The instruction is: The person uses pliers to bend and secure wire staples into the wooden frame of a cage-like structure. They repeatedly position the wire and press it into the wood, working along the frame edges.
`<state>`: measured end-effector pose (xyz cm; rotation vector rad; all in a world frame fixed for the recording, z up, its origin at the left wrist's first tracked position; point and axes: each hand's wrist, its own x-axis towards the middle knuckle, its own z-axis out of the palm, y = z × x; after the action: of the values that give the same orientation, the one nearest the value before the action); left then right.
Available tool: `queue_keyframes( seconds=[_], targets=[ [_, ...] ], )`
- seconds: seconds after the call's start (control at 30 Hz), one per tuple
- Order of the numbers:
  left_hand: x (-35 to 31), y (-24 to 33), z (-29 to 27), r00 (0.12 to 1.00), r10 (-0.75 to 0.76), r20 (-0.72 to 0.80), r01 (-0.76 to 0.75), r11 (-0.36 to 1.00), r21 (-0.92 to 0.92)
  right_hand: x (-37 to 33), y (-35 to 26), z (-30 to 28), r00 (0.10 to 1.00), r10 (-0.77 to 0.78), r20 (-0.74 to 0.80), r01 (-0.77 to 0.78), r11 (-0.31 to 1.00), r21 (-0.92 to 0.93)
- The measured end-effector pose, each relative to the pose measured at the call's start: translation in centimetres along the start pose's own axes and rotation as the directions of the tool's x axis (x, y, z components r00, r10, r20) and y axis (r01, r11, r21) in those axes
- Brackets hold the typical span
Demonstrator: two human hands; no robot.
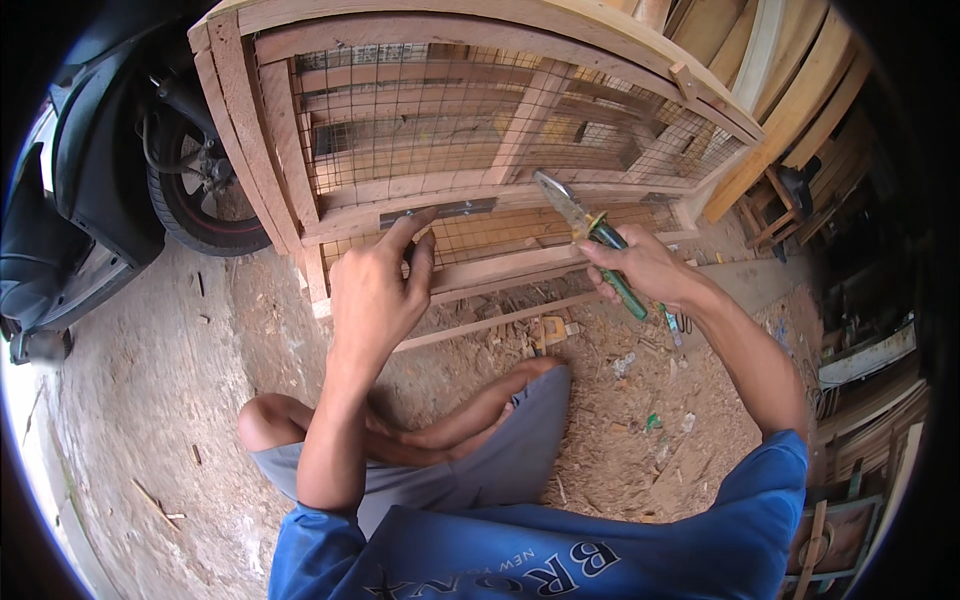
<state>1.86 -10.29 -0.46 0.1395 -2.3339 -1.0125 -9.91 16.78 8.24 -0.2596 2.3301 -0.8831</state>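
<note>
A wooden frame cage (400, 195) with wire mesh panels stands in front of me. My left hand (378, 295) is at its lower rail, with the index finger stretched to a dark flat strip (450, 211) on the wood. The thumb stays apart from that finger, and the other fingers are partly hidden. Closed around the green handles of a pair of pliers (622, 280) is my right hand (640, 268). The metal jaws point up and left, in front of the cage's lower rail; whether they touch it I cannot tell.
A parked motor scooter (90, 190) stands at the left. Wooden planks (790, 80) lean at the back right, with more timber (880, 430) at the right edge. Wood shavings (640, 430) and scraps cover the floor beside my folded legs (450, 440).
</note>
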Motion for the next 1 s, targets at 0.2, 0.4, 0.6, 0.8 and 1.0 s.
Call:
queue_keyframes(
  seconds=[0.2, 0.4, 0.6, 0.8, 1.0],
  targets=[
    [0.0, 0.2, -0.1, 1.000, 0.014, -0.018, -0.014, 1.000, 0.013, 1.2, 1.0, -2.3, 0.971, -0.087, 0.221, 0.023, 0.961, 0.277],
    [0.0, 0.2, 0.4, 1.000, 0.003, -0.031, -0.002, 0.999, 0.045, 3.4, 2.2, -5.0, 0.833, -0.148, 0.534, -0.169, 0.849, 0.500],
    [0.0, 0.2, 0.5, 1.000, 0.011, -0.020, -0.009, 0.996, 0.085, 2.9, 1.0, -5.3, 0.909, -0.044, 0.415, -0.121, 0.923, 0.364],
    [0.0, 0.4, 0.3, 1.000, 0.000, -0.003, 0.000, 0.998, 0.066, -0.1, -2.4, -3.6, 0.995, -0.097, -0.012, 0.086, 0.925, -0.371],
    [0.1, 0.2, 0.1, 0.997, 0.048, 0.061, -0.055, 0.993, 0.108, -1.0, -2.3, -0.8, 0.921, -0.299, -0.252, 0.066, 0.754, -0.654]
  ],
)
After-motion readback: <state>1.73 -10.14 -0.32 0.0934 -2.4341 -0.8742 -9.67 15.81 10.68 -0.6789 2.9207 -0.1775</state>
